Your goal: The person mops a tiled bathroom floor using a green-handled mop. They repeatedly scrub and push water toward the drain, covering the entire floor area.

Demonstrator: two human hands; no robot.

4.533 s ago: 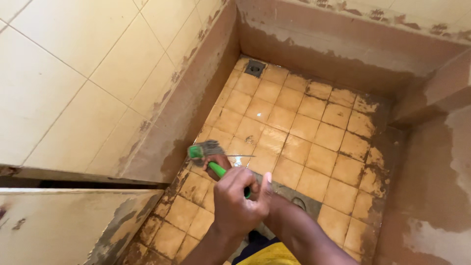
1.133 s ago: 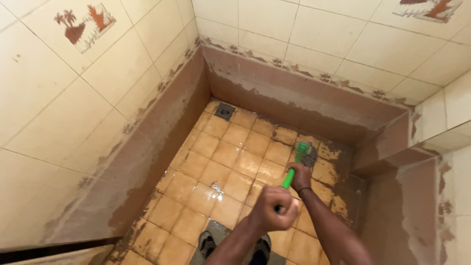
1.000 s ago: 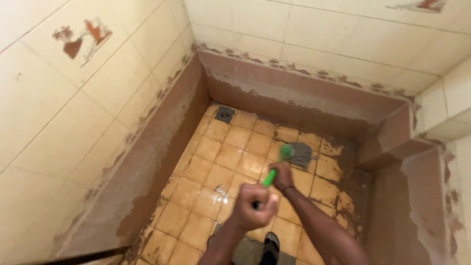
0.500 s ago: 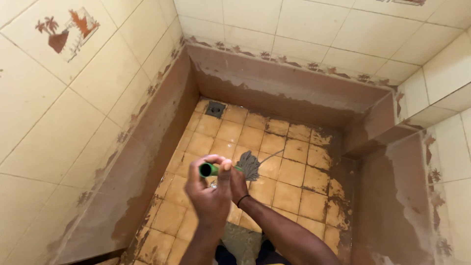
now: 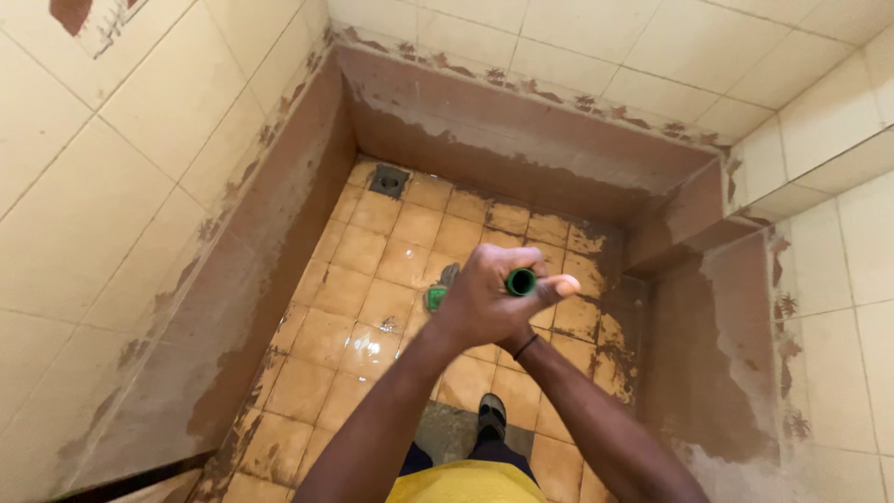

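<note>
My left hand (image 5: 484, 296) is closed around the top end of a green brush handle (image 5: 521, 281), which points almost straight up at the camera. The brush head (image 5: 439, 291), green with grey bristles, rests on the wet orange floor tiles (image 5: 377, 265) just left of that hand. My right hand (image 5: 511, 334) is mostly hidden under the left one, lower on the handle. Its wrist carries a thin dark band (image 5: 527, 346).
A square floor drain (image 5: 388, 181) sits in the far left corner. Low brown-stained walls (image 5: 279, 214) enclose the floor, with cream wall tiles above. A stepped ledge (image 5: 708, 214) juts in at the right. My sandalled foot (image 5: 491, 413) stands on a grey patch (image 5: 445, 430).
The brush head went from the far right floor tiles back to the middle. The handle swung up until its end faces the camera, and my left hand now covers the right.
</note>
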